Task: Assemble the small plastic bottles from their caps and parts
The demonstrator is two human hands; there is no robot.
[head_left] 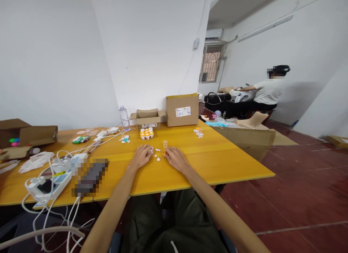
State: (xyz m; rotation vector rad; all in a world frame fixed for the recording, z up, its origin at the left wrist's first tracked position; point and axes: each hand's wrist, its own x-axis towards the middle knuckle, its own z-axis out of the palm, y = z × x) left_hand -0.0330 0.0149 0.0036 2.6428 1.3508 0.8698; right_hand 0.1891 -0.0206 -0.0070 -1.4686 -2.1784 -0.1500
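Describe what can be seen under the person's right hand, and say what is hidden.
At the front of the right hand, part of an orange piece shows against the yellow table. The hand hides the surface beneath it, so anything else there cannot be seen.

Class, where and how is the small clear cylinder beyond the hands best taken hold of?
Probably by its round side wall, thumb and fingers on opposite sides. The clear cylinder looks upright, with bare table around it. Coming from the near right suits the right hand, which is nearest but has an orange piece at its fingertips.
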